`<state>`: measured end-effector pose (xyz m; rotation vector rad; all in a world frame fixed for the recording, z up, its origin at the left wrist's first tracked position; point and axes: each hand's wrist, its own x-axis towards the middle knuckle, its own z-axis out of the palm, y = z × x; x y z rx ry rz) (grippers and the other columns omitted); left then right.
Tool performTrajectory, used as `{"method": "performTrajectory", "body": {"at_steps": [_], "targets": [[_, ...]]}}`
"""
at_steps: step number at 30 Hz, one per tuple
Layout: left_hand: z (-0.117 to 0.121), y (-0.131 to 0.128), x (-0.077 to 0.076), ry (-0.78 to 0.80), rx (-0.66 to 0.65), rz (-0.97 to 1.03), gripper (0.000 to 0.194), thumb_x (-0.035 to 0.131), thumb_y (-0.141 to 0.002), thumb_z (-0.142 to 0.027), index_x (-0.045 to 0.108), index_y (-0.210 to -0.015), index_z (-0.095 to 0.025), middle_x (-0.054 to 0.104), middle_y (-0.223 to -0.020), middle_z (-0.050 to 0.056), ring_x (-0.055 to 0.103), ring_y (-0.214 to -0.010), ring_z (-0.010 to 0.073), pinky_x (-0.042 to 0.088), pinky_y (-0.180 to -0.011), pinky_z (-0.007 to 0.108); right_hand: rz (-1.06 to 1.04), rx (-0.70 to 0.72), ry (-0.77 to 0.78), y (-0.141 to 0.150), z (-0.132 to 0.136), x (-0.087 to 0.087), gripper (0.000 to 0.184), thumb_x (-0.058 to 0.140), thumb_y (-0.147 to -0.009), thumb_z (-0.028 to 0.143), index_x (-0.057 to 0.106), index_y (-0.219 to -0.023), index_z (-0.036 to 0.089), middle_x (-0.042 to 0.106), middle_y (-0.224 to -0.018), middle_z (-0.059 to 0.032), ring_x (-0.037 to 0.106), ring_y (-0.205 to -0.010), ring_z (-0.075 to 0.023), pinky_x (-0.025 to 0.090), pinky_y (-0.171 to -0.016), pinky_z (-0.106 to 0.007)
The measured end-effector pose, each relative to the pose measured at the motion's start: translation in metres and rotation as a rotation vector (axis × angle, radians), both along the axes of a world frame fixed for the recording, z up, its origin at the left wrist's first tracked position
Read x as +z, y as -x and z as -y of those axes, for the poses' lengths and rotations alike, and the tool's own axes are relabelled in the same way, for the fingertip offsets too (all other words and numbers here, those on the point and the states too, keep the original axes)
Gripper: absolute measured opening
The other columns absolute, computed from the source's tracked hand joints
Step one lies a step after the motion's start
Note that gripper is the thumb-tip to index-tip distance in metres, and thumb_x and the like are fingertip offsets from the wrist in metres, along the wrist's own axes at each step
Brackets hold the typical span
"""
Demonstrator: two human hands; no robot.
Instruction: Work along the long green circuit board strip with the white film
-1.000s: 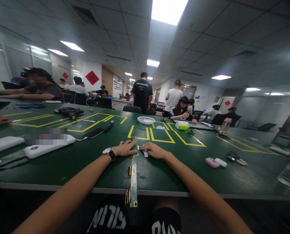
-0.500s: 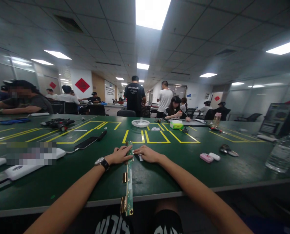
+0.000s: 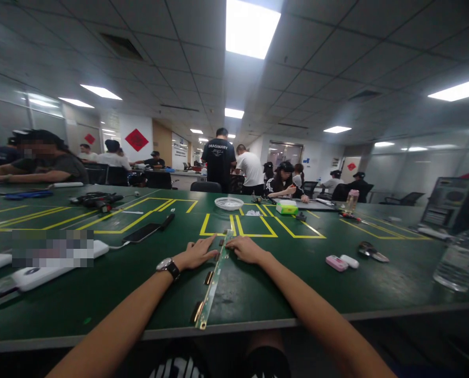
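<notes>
A long narrow green circuit board strip (image 3: 214,281) with gold connector tabs lies on the green table (image 3: 281,283), running from the near edge up to my hands. My left hand (image 3: 197,254), with a wristwatch (image 3: 168,268) on the wrist, rests flat on the table with its fingers stretched out, touching the strip's far end from the left. My right hand (image 3: 247,249) lies fingers-down on the far end of the strip from the right, fingers extended over it.
A phone (image 3: 142,233) and white power banks (image 3: 59,262) lie left. A white basket (image 3: 229,203), a green box (image 3: 287,208), pink and white cases (image 3: 342,262) and a water bottle (image 3: 457,260) stand around. Several people sit or stand beyond the table.
The strip has been pushed farther onto the table and now lies slanted, its near end no longer overhanging the edge. Both hands moved slightly forward with it.
</notes>
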<state>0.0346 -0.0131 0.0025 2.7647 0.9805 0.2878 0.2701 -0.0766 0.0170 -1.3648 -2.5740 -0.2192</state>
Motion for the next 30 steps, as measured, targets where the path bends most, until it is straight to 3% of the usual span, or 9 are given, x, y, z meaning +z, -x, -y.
{"method": "performTrajectory", "body": {"at_steps": [6, 10, 14, 24, 30], "targets": [[0.006, 0.003, 0.007, 0.013, -0.019, -0.02, 0.066, 0.022, -0.095, -0.057, 0.009, -0.149, -0.023, 0.025, -0.15, 0.011, 0.024, -0.134, 0.03, 0.022, -0.1, 0.049, 0.02, -0.761, 0.006, -0.069, 0.008, 0.002, 0.034, 0.045, -0.085, 0.02, 0.063, -0.113, 0.025, 0.062, -0.118, -0.008, 0.05, -0.112, -0.0245, 0.037, -0.093, -0.039], [0.01, 0.004, 0.012, 0.018, -0.024, -0.012, 0.061, 0.022, -0.096, -0.054, 0.011, -0.149, -0.025, 0.028, -0.149, 0.01, 0.026, -0.132, 0.0295, 0.023, -0.099, 0.049, 0.015, -0.982, -0.031, -0.096, 0.013, -0.001, 0.032, 0.04, -0.087, 0.016, 0.065, -0.106, 0.015, 0.062, -0.111, -0.0184, 0.049, -0.11, -0.0311, 0.037, -0.089, -0.046], [0.01, 0.003, 0.013, -0.002, -0.021, -0.008, 0.057, 0.021, -0.097, -0.053, 0.014, -0.148, -0.026, 0.031, -0.147, 0.009, 0.029, -0.13, 0.0294, 0.025, -0.098, 0.048, 0.019, -1.035, -0.038, -0.104, 0.014, -0.005, 0.03, 0.041, -0.087, 0.014, 0.065, -0.104, 0.014, 0.061, -0.111, -0.0195, 0.049, -0.111, -0.0305, 0.036, -0.089, -0.045], [0.011, 0.003, 0.014, -0.015, -0.011, 0.009, 0.054, 0.024, -0.098, -0.05, 0.018, -0.146, -0.028, 0.037, -0.143, 0.009, 0.033, -0.127, 0.0282, 0.027, -0.097, 0.046, -0.013, -0.996, 0.011, -0.108, 0.011, -0.009, 0.033, 0.041, -0.087, 0.013, 0.061, -0.113, 0.015, 0.06, -0.115, -0.018, 0.053, -0.11, -0.0275, 0.038, -0.09, -0.043], [0.012, 0.004, 0.015, -0.005, -0.02, 0.006, 0.055, 0.023, -0.097, -0.051, 0.017, -0.147, -0.028, 0.033, -0.146, 0.009, 0.032, -0.128, 0.0294, 0.027, -0.097, 0.047, -0.033, -0.928, 0.063, -0.111, 0.011, -0.012, 0.047, 0.038, -0.085, 0.011, 0.052, -0.128, 0.023, 0.049, -0.136, -0.0118, 0.045, -0.122, -0.027, 0.034, -0.098, -0.047]]}}
